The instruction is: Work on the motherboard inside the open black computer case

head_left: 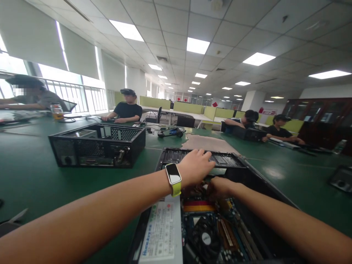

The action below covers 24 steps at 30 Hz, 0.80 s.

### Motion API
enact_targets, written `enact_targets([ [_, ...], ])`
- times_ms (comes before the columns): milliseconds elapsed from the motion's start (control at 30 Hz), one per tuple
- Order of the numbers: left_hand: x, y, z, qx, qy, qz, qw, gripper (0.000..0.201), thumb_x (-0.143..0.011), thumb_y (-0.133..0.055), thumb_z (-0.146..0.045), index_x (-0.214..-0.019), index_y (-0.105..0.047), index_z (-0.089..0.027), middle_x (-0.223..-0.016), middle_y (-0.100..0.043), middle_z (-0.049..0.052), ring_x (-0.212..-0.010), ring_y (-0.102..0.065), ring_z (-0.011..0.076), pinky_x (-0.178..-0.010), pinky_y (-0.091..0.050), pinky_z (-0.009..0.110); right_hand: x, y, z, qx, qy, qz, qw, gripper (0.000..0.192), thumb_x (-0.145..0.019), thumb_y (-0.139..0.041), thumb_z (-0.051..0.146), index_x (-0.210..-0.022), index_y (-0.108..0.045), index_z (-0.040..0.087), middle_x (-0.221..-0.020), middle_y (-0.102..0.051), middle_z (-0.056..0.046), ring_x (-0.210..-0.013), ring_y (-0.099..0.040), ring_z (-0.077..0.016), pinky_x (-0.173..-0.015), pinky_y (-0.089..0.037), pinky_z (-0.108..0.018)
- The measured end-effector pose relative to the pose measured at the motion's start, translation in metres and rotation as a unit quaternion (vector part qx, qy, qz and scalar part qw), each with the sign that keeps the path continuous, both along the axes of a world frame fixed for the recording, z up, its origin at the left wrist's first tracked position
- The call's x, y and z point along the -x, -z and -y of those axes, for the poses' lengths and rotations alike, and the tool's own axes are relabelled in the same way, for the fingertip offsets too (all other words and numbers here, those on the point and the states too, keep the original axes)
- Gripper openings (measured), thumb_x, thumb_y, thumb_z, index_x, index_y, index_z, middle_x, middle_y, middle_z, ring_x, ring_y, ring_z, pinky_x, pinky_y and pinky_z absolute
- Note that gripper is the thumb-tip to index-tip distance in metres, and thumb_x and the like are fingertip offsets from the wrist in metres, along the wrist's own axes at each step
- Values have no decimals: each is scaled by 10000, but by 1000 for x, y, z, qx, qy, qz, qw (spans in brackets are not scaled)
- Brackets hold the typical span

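Note:
An opened black computer case lies before me with its inside facing up. My left hand, wearing a watch with a yellow-green band, reaches over the drive bay. Its fingers curl over the bay's inner edge; the thumb is hidden. Inside the case, my right hand is closed beside a bundle of cables; its fingertips are hidden. Nearer me are red and yellow memory slots, a motherboard with a black CPU fan, and a labelled power supply.
Another open black case stands left on the green table. Beyond it lie dark parts and a pale sheet. A dark object sits at the right edge. Several people sit around the table, one person opposite.

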<state>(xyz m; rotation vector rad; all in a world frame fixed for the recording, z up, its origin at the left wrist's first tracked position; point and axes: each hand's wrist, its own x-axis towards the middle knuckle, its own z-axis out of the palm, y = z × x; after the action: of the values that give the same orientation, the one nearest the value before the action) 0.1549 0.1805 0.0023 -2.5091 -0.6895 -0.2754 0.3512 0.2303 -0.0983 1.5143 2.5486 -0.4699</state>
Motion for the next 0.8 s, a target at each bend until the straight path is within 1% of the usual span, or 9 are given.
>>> enact_targets([
  [67, 8, 3, -2, -29, -23, -27, 999, 146, -828, -555, -192, -902, -671, -145, -1030, -627, 113, -1037, -513, 281, -835, -398, 395, 5, -5, 5, -6, 2, 41, 999, 237, -620, -736, 306, -851, -764, 263, -798, -706, -5, -730, -617, -182, -605, -404, -227],
  [200, 19, 6, 0, 21, -105, -138, 985, 190, -856, -510, -144, -853, -700, -127, -981, -669, 112, -1001, -532, 258, -805, -385, 377, 10, -9, 10, -15, 16, 90, 996, 258, -629, -745, 334, -882, -759, 285, -869, -716, -7, -823, -644, -211, -615, -417, -237],
  [267, 21, 5, 3, 34, -133, -152, 979, 151, -824, -559, -175, -854, -696, -119, -991, -669, 121, -986, -548, 268, -789, -398, 384, 12, -8, 11, -16, 26, 109, 994, 270, -624, -753, 337, -888, -758, 281, -881, -714, -14, -841, -647, -228, -625, -426, -249],
  [333, 20, 4, 6, 38, -120, -132, 983, 148, -775, -616, -226, -858, -689, -128, -995, -664, 120, -961, -566, 281, -763, -419, 397, 14, -8, 11, -14, 39, 124, 991, 277, -625, -759, 333, -894, -757, 268, -888, -712, -26, -841, -648, -240, -634, -437, -261],
  [433, 14, 11, 9, 63, -56, -134, 987, 226, -746, -661, -309, -914, -676, -158, -1014, -671, 102, -969, -584, 285, -770, -455, 408, 13, -12, 10, 7, 40, 131, 991, 317, -609, -777, 331, -918, -754, 258, -887, -710, -21, -830, -645, -228, -650, -447, -256],
  [500, 10, 20, 9, 112, -71, -170, 976, 298, -726, -695, -341, -968, -662, -172, -992, -691, 98, -950, -615, 280, -783, -480, 409, 10, -14, 11, 37, 22, 126, 991, 346, -589, -791, 337, -924, -754, 257, -855, -707, -1, -800, -641, -202, -645, -442, -236],
  [600, 9, 26, 9, 168, -122, -189, 960, 352, -691, -726, -318, -998, -643, -168, -926, -711, 111, -839, -664, 278, -687, -518, 383, 6, -14, 11, 58, 7, 110, 992, 331, -578, -796, 333, -897, -756, 255, -802, -698, 19, -755, -632, -177, -620, -424, -221],
  [700, 17, 14, 10, 148, -125, -137, 971, 326, -707, -689, -336, -975, -630, -160, -887, -710, 123, -779, -676, 293, -606, -515, 369, 3, -9, 7, 28, 29, 87, 995, 253, -601, -780, 315, -845, -757, 257, -792, -693, 18, -755, -625, -177, -613, -405, -229],
  [800, 31, -13, 13, 89, -110, -48, 989, 359, -747, -618, -381, -1038, -582, -176, -892, -700, 107, -760, -668, 292, -561, -486, 355, 0, -6, -2, -19, 72, 53, 996, 182, -678, -725, 345, -817, -747, 230, -760, -678, -2, -731, -613, -179, -604, -392, -243],
])
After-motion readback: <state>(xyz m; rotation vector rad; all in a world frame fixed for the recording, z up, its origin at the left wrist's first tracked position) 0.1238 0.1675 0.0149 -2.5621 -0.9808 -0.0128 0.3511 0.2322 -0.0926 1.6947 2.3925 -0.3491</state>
